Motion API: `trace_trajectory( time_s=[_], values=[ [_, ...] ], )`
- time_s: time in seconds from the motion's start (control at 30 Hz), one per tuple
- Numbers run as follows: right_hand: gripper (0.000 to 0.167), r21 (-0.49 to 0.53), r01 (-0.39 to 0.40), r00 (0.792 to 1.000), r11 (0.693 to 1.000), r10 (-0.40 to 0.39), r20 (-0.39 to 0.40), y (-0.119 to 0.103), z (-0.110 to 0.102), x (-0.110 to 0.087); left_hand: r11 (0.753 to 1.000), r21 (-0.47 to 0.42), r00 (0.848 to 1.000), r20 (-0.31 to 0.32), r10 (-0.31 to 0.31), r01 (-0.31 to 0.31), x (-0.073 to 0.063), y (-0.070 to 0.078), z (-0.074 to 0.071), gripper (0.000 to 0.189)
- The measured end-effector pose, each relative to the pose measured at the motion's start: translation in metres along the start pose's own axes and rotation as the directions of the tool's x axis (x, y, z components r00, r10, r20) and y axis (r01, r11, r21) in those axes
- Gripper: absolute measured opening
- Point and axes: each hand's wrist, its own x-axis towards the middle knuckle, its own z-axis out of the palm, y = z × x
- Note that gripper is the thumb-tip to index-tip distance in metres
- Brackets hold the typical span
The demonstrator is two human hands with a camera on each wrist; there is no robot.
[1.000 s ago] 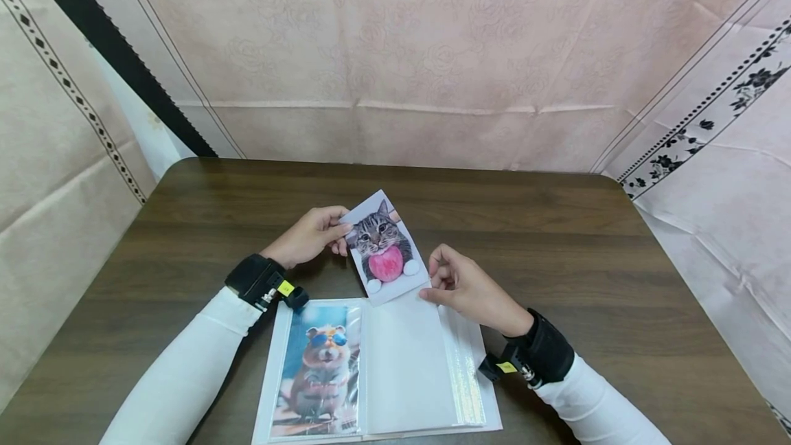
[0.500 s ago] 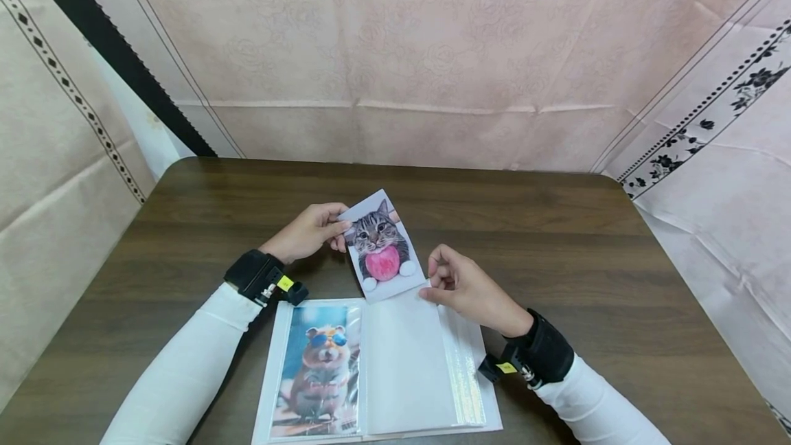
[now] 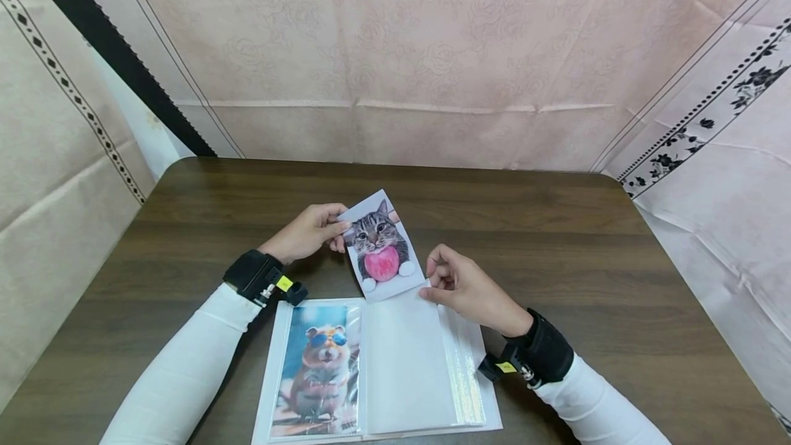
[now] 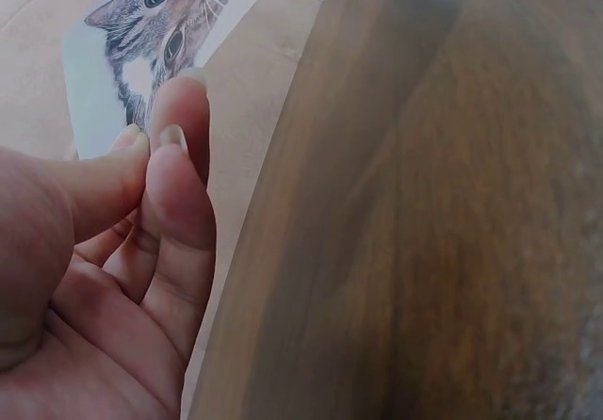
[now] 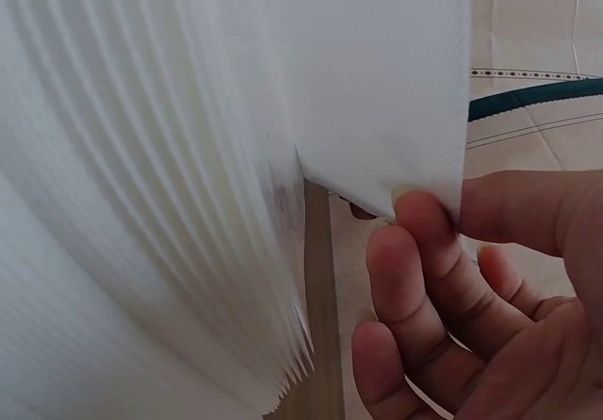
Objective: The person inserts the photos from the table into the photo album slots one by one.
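Note:
My left hand (image 3: 309,232) pinches the upper left edge of a cat photo (image 3: 378,242), which shows a tabby with a pink heart. The photo tilts, its lower edge at the top of a white album page (image 3: 404,362). In the left wrist view, thumb and fingers of the left hand (image 4: 122,241) meet on the photo (image 4: 94,90). My right hand (image 3: 472,294) holds that page's upper right corner, lifting it. In the right wrist view, thumb and forefinger of the right hand (image 5: 471,316) pinch the page's corner (image 5: 415,147). Whether the photo is inside the pocket cannot be told.
The photo album lies open on a dark wooden table (image 3: 556,239). Its left page holds a picture of a hamster in sunglasses (image 3: 321,376). A thick stack of album pages (image 5: 141,156) fans out in the right wrist view. Patterned cloth (image 3: 432,53) hangs behind the table.
The left hand and the cat photo have shifted slightly to the left, mostly in the first half second. The right hand and album look unmoved.

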Motion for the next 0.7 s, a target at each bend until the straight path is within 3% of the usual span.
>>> trace_trajectory(
  time_s=[0.37, 0.7],
  values=[
    [0.028, 0.008, -0.006, 1.0, 1.0, 0.006, -0.002, -0.0005, 0.0002, 0.0, 0.999, -0.018, 0.999, -0.006, 0.036, -0.036, 0.0004, 0.0029, 0.0026, 0.023],
    [0.027, 0.007, 0.0, 1.0, 1.0, 0.0, -0.001, -0.0002, 0.0003, 0.0001, 0.999, -0.008, 0.999, -0.01, 0.031, -0.031, -0.002, 0.0044, 0.0016, 0.023]
  ],
)
